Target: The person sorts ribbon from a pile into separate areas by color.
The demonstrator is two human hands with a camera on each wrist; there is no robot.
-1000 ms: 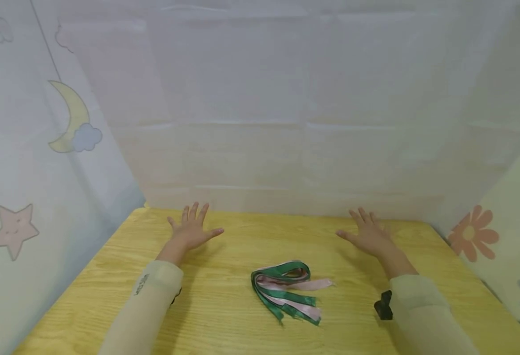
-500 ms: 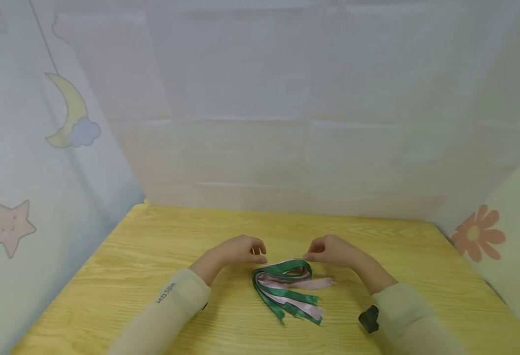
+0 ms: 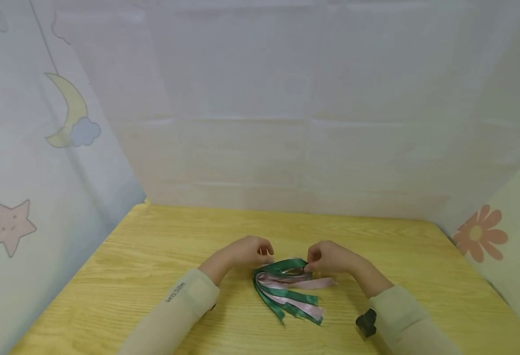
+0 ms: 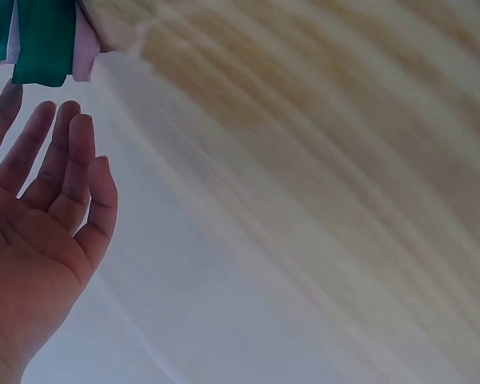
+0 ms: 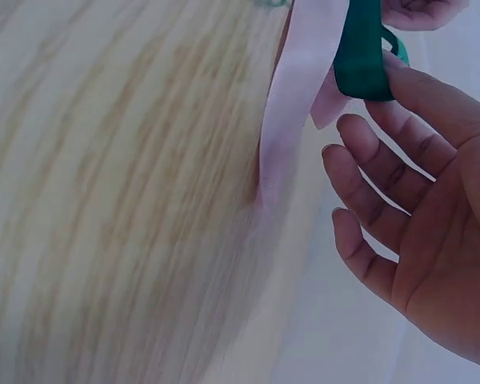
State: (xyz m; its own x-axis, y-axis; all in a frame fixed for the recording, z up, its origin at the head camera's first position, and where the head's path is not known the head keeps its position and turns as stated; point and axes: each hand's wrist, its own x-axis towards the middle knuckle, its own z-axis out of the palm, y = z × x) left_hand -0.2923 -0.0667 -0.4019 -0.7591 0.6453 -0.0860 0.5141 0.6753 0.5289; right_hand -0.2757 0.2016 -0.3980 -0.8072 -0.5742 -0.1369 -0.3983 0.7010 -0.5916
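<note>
Green and pink satin ribbons (image 3: 282, 283) lie folded together in a looped bundle on the wooden table (image 3: 189, 325). At the loop's right end, my right hand (image 3: 331, 257) pinches the green ribbon (image 5: 364, 52) between thumb and index finger, its other fingers loosely bent. My left hand (image 3: 248, 251) is at the bundle's upper left. In the left wrist view its thumb tip comes up to the green ribbon's edge (image 4: 46, 48), while the other fingers are relaxed and hold nothing. Whether that thumb touches the ribbon cannot be told.
A pale sheet (image 3: 251, 123) hangs behind the table's far edge. Side walls carry a moon (image 3: 71, 106), a star (image 3: 10, 227) and a flower (image 3: 479, 233). Below the right cuff shows a small black object (image 3: 366, 323).
Both hands have come inward from the far part of the table, fingers no longer spread. The right hand has taken hold of the green ribbon, whose loop shifts slightly.
</note>
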